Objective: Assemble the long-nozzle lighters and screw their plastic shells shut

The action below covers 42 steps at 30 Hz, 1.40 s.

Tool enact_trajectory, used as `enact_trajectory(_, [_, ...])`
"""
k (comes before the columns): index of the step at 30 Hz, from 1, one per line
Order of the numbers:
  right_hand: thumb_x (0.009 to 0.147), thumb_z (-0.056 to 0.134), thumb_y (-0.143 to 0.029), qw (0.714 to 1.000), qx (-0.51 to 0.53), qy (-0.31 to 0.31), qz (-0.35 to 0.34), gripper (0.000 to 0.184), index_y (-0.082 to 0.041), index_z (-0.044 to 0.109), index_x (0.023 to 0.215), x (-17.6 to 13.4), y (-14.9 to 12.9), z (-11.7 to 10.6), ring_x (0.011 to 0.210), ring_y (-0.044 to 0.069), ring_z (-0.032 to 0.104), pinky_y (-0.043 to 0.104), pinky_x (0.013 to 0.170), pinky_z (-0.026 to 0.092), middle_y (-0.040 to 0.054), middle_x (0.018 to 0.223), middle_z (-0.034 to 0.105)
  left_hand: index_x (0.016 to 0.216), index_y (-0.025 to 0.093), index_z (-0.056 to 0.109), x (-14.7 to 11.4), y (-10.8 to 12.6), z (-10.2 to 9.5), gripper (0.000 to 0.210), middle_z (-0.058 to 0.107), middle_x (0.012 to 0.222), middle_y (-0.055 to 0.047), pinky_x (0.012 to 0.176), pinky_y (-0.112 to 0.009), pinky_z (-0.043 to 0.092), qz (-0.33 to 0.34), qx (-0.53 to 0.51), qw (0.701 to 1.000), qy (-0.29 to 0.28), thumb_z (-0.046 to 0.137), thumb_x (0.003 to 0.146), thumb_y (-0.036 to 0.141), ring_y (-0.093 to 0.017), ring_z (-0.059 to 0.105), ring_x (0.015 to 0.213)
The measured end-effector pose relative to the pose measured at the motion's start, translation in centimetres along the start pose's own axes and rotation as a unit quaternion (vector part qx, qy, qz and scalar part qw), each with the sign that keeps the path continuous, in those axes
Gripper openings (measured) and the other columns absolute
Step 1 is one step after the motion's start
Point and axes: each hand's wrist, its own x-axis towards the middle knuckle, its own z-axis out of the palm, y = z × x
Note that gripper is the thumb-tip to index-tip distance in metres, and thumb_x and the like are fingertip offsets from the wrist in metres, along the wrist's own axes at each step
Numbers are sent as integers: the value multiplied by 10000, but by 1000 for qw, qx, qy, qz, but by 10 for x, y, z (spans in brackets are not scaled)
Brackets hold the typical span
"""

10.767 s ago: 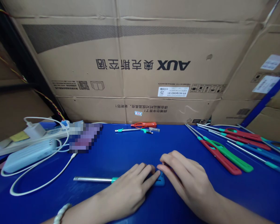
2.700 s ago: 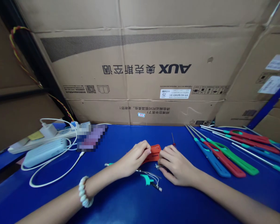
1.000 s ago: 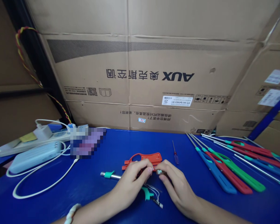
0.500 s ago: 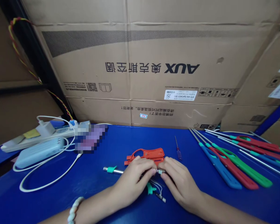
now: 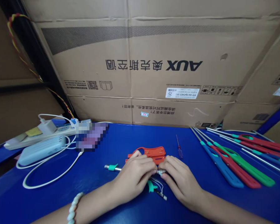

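Observation:
My left hand (image 5: pixel 136 174) and my right hand (image 5: pixel 183 180) meet at mid-table, both closed. Their fingertips pinch a small pale part (image 5: pixel 160 172) with a dark metallic end; its exact kind is too small to make out. Just beyond lie two orange lighter casing halves (image 5: pixel 155 151), partly covered by my left fingers. A metal lighter tube (image 5: pixel 118 169) with a green collar runs under my left hand. Between my wrists, a green trigger piece (image 5: pixel 151 186) and thin white wires (image 5: pixel 162 186) rest beside a black stick-like part (image 5: pixel 160 195).
A screwdriver (image 5: pixel 180 151) lies right of the casing. Several long-stemmed lighters, including a green one (image 5: pixel 252 166), fan out at right. At left are a power bank (image 5: pixel 43 149), a white cable (image 5: pixel 49 183), a power strip (image 5: pixel 60 133) and a blurred phone (image 5: pixel 93 137). A cardboard box (image 5: pixel 154 40) walls the back.
The view has shifted slightly. My left fingers have lifted and bunched a little over the casing halves, while both hands keep their pinch on the small part.

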Motion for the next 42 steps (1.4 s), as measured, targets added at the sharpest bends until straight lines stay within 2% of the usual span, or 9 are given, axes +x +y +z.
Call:
enact_trajectory(6, [972,334,-219,1000,-2,-4,-19,234,-173,557,918,1,0,-1,707,196,491,316,627,407,65,801,564,743,164,481,-1,5,-2,221,566,699,-6,669,-306,242,52,63,997,2,377,925,95,-149,468,667])
enact_trajectory(15, [979,359,-251,999,19,8,-25,252,-176,582,888,3,-2,-4,704,187,488,306,631,402,58,772,569,722,155,511,-3,0,-1,245,566,662,-29,649,-321,231,101,103,989,12,334,872,74,-148,427,618])
enact_trajectory(28, [975,366,-241,999,41,-1,-29,237,-168,564,867,3,-2,-4,665,182,469,312,612,374,52,741,566,749,158,522,-4,1,-3,254,546,647,-27,666,-336,230,125,130,984,5,318,851,45,-156,433,614])
enact_trajectory(36, [989,345,-278,1000,4,2,-12,286,-160,593,908,2,0,-2,705,188,500,310,628,387,67,793,596,719,162,498,1,6,-5,265,573,652,-5,676,-319,227,68,108,992,18,329,905,81,-141,449,593])
enact_trajectory(42, [999,306,-278,999,5,-4,-32,309,-160,573,899,2,-1,-1,673,179,493,307,612,377,61,777,592,697,160,468,2,8,-5,253,573,657,14,694,-313,234,21,53,998,-7,360,924,130,-130,457,601])
